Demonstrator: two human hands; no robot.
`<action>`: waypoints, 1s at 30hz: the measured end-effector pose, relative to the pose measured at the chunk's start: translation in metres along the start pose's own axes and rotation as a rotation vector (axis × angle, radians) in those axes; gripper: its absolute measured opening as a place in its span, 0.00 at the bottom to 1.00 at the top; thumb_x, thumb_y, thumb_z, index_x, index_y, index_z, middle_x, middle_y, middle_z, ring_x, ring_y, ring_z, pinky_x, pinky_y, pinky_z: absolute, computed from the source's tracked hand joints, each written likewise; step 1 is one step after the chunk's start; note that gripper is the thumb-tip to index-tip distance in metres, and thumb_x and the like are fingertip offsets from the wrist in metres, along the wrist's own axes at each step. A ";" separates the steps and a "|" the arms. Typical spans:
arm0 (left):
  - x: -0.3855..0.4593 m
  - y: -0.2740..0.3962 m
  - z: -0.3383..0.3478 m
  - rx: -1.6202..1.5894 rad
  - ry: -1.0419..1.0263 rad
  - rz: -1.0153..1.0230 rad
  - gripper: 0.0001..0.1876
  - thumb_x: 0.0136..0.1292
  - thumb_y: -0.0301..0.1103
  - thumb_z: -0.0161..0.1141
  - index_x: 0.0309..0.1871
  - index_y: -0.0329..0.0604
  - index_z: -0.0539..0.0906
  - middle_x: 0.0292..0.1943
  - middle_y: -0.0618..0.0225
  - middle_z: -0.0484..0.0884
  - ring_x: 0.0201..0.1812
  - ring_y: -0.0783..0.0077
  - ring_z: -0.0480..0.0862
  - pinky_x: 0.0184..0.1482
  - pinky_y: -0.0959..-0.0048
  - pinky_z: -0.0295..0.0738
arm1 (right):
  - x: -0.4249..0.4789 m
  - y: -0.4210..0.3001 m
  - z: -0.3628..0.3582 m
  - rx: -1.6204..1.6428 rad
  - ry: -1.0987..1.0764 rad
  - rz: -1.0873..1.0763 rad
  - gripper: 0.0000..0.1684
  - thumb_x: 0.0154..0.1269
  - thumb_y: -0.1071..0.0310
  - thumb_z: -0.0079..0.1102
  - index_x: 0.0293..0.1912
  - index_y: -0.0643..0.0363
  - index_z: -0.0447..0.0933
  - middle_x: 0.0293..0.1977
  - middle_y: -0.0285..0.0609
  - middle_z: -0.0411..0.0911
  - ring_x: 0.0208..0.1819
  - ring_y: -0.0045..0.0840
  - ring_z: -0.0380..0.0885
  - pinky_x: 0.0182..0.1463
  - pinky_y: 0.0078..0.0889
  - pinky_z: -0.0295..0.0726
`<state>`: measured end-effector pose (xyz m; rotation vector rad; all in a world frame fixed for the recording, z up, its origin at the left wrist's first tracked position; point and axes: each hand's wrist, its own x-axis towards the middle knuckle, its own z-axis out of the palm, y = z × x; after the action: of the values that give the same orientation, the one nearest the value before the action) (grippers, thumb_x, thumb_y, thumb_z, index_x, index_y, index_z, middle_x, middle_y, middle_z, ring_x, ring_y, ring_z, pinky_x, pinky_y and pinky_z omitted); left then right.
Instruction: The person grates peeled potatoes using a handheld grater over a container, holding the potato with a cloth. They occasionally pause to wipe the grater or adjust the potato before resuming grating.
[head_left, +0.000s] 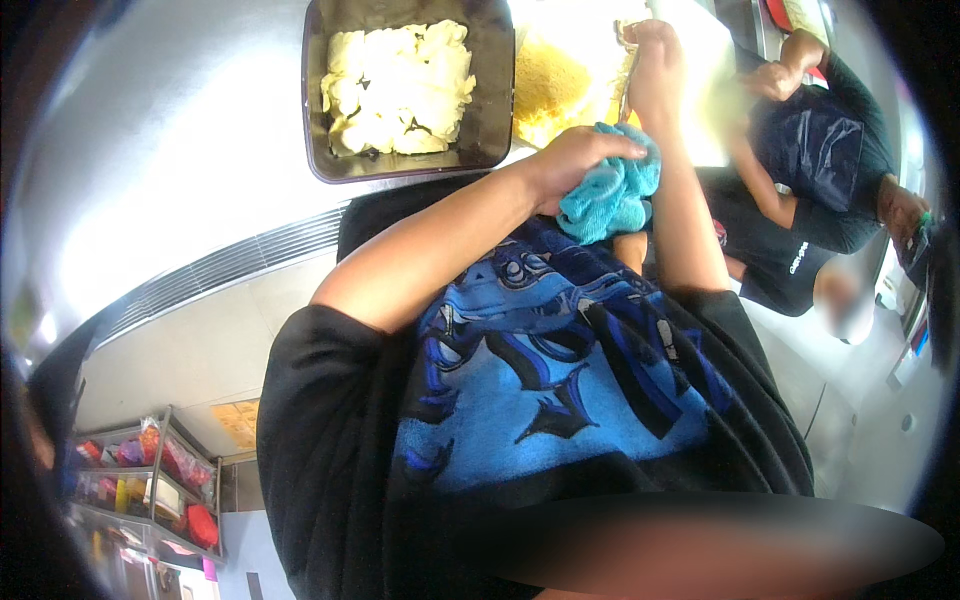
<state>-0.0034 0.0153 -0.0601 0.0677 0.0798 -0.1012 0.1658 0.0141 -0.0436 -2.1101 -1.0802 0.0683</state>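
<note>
My left hand (574, 165) holds a crumpled teal cloth (611, 191) close in front of my chest. My right hand (656, 67) is closed around a thin metal tool (630, 86), whose lower end reaches the cloth; its exact kind is unclear. Left of my hands stands a dark rectangular container (491, 90) with soft pale yellow lumps (401, 86) inside. Between the container and my right hand lies a pile of yellow, shredded or crumbly food (551, 82), partly washed out by glare.
A shiny metal worktop (187, 135) extends left, with a slotted metal strip (240, 247) along its edge. Co-workers in dark clothes stand at the right, one with a hand (776, 79) near the worktop. Shelves (150, 480) with bagged goods stand at lower left.
</note>
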 end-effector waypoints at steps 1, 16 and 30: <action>0.002 -0.004 0.000 0.105 0.057 0.032 0.10 0.62 0.33 0.59 0.43 0.38 0.80 0.33 0.67 0.83 0.30 0.76 0.82 0.33 0.76 0.78 | -0.003 -0.004 -0.002 -0.003 -0.012 0.017 0.20 0.59 0.55 0.57 0.37 0.66 0.77 0.30 0.53 0.79 0.35 0.38 0.79 0.43 0.34 0.74; 0.003 -0.022 -0.017 0.640 0.163 0.234 0.06 0.57 0.31 0.58 0.31 0.37 0.78 0.22 0.72 0.78 0.22 0.79 0.75 0.26 0.75 0.71 | -0.022 -0.019 -0.001 -0.204 -0.178 -0.009 0.23 0.61 0.54 0.56 0.42 0.67 0.76 0.33 0.56 0.78 0.35 0.47 0.78 0.45 0.40 0.75; 0.006 -0.024 -0.016 0.743 0.220 0.414 0.08 0.51 0.29 0.58 0.20 0.38 0.75 0.15 0.70 0.74 0.18 0.78 0.72 0.23 0.72 0.66 | -0.002 -0.018 0.022 -0.094 -0.052 0.031 0.23 0.63 0.58 0.55 0.21 0.68 0.73 0.13 0.40 0.68 0.19 0.20 0.64 0.25 0.34 0.65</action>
<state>-0.0013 -0.0078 -0.0780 0.8341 0.2430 0.2967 0.1443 0.0330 -0.0483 -2.2209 -1.1004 0.0898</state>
